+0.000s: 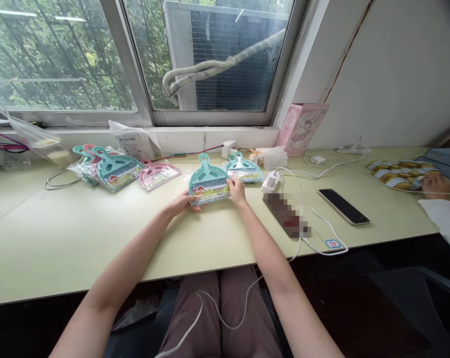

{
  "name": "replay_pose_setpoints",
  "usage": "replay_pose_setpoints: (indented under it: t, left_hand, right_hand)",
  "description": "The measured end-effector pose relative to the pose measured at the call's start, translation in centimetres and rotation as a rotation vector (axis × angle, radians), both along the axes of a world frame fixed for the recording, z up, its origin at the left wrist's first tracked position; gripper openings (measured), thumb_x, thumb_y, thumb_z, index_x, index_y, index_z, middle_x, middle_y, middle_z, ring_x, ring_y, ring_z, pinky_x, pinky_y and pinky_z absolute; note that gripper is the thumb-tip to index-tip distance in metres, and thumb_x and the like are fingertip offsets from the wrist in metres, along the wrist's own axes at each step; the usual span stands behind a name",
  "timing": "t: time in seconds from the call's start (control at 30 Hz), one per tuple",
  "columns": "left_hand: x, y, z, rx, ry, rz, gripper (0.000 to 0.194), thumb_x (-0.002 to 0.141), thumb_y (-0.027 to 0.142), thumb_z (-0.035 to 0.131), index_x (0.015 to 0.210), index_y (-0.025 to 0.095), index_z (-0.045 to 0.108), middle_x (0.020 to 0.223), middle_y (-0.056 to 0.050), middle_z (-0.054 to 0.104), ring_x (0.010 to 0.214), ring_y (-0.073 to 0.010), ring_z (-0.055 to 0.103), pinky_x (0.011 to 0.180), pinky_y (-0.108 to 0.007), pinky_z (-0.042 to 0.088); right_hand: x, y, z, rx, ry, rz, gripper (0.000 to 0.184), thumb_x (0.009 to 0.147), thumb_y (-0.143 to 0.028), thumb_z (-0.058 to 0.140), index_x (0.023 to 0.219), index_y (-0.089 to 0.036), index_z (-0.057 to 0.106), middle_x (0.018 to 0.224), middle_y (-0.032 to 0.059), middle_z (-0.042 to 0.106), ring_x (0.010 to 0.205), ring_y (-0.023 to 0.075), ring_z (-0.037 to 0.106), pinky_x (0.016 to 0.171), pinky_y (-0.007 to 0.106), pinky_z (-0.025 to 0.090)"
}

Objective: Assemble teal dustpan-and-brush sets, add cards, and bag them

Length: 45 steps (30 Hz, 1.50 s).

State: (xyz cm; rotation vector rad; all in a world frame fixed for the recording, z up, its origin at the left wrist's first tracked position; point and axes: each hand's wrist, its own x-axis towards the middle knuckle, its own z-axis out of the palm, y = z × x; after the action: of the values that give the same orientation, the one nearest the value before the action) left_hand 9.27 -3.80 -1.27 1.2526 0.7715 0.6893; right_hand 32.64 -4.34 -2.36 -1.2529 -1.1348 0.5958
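Note:
Between my two hands, over the middle of the desk, is a teal dustpan and brush set [209,175] with a printed label, its handle loop pointing away from me. My left hand [183,203] grips its lower left corner, fingers partly beneath. On its right edge, my right hand [236,190] is closed with the thumb on the front. Just behind to the right lies another teal set [244,169]. To the left are a pink set [158,174] and a pile of packaged teal and pink sets [115,168].
Right of my hands lie a blurred-out dark device [286,215], a black phone [343,206], a white charger [270,182] and cables. A pink box [302,129] stands by the wall. At far right, another person's hand [436,186] is at a tray of yellow-wrapped items [396,174].

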Motion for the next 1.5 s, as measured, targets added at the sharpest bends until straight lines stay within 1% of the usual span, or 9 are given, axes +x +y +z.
replay_pose_setpoints:
  t: [0.33,0.53,0.63,0.77,0.87,1.1,1.3,1.4,1.5]
  left_hand:
    - [0.0,-0.2,0.1,0.025,0.09,-0.043,0.05,0.076,0.03,0.074,0.118,0.011,0.056,0.098,-0.016,0.072,0.06,-0.0157,0.068,0.061,-0.029,0.061]
    - [-0.6,0.4,-0.3,0.092,-0.006,-0.172,0.084,0.072,0.073,0.062,0.133,0.017,0.049,0.12,-0.022,0.065,0.078,-0.024,0.072,0.07,-0.036,0.06]
    - [-0.6,0.4,0.0,0.207,-0.039,-0.18,0.094,0.061,0.072,0.071,0.137,0.022,0.046,0.131,-0.021,0.059,0.099,-0.0329,0.069,0.077,-0.038,0.059]
    - [1.2,-0.8,0.0,0.415,0.02,0.022,0.09,0.054,0.038,0.089,0.132,0.021,0.048,0.129,-0.017,0.06,0.104,-0.0323,0.067,0.083,-0.038,0.057]
    - [2.8,-1.3,-0.9,0.381,0.015,0.235,0.072,0.066,0.044,0.081,0.125,0.018,0.05,0.117,-0.015,0.066,0.09,-0.0267,0.071,0.077,-0.037,0.058]
    - [2.8,-0.3,-2.0,0.185,-0.175,0.528,0.045,0.075,0.048,0.071,0.101,0.012,0.061,0.101,-0.013,0.071,0.083,-0.0221,0.07,0.073,-0.037,0.061]
    - [2.6,-0.1,-1.8,0.175,-0.189,0.673,0.031,0.078,0.036,0.067,0.095,0.011,0.062,0.09,-0.011,0.071,0.071,-0.0203,0.068,0.063,-0.037,0.061]
    - [2.4,0.0,-1.6,0.188,-0.189,0.71,0.029,0.078,0.033,0.066,0.094,0.009,0.061,0.087,-0.011,0.07,0.068,-0.0195,0.067,0.059,-0.035,0.061]
    - [2.3,0.1,-1.6,0.229,-0.177,0.701,0.034,0.077,0.038,0.067,0.094,0.01,0.061,0.089,-0.012,0.07,0.068,-0.0199,0.068,0.058,-0.034,0.06]
  right_hand:
    - [0.2,0.8,-0.9,-0.015,-0.309,-0.041,0.039,0.088,-0.029,0.048,0.116,-0.012,0.068,0.086,0.0114,0.073,0.076,0.023,0.062,0.079,0.035,0.047]
    - [0.8,1.2,-0.9,0.018,-0.248,-0.109,0.036,0.088,-0.032,0.051,0.114,-0.014,0.069,0.109,0.0154,0.071,0.104,0.0277,0.063,0.091,0.038,0.049]
    - [1.2,1.1,-0.8,-0.02,-0.147,-0.111,0.042,0.087,-0.037,0.05,0.118,-0.013,0.067,0.107,0.0146,0.071,0.095,0.0275,0.065,0.082,0.04,0.055]
    - [1.1,0.7,-0.5,-0.027,-0.115,-0.146,0.048,0.089,-0.04,0.046,0.122,-0.009,0.064,0.102,0.0176,0.071,0.084,0.0277,0.066,0.073,0.041,0.056]
    - [0.5,0.2,-0.4,0.025,-0.197,-0.192,0.046,0.092,-0.039,0.043,0.121,-0.011,0.064,0.106,0.0195,0.07,0.091,0.029,0.067,0.083,0.042,0.052]
    - [-1.1,-0.3,-0.5,0.077,-0.275,-0.133,0.053,0.095,-0.045,0.037,0.134,-0.015,0.054,0.098,0.0161,0.07,0.078,0.026,0.068,0.075,0.039,0.054]
    - [-0.9,0.0,-0.7,-0.084,-0.128,0.112,0.065,0.091,-0.064,0.036,0.137,-0.02,0.046,0.083,0.0066,0.066,0.049,0.015,0.059,0.043,0.027,0.049]
    - [-0.7,-0.1,-0.6,-0.167,-0.073,0.302,0.071,0.084,-0.071,0.044,0.139,-0.026,0.04,0.104,0.0074,0.066,0.05,0.0115,0.063,0.042,0.023,0.049]
    - [-1.0,-0.1,-0.5,-0.167,-0.074,0.3,0.081,0.07,-0.065,0.068,0.137,-0.029,0.041,0.117,0.0087,0.064,0.055,0.0127,0.067,0.046,0.024,0.053]
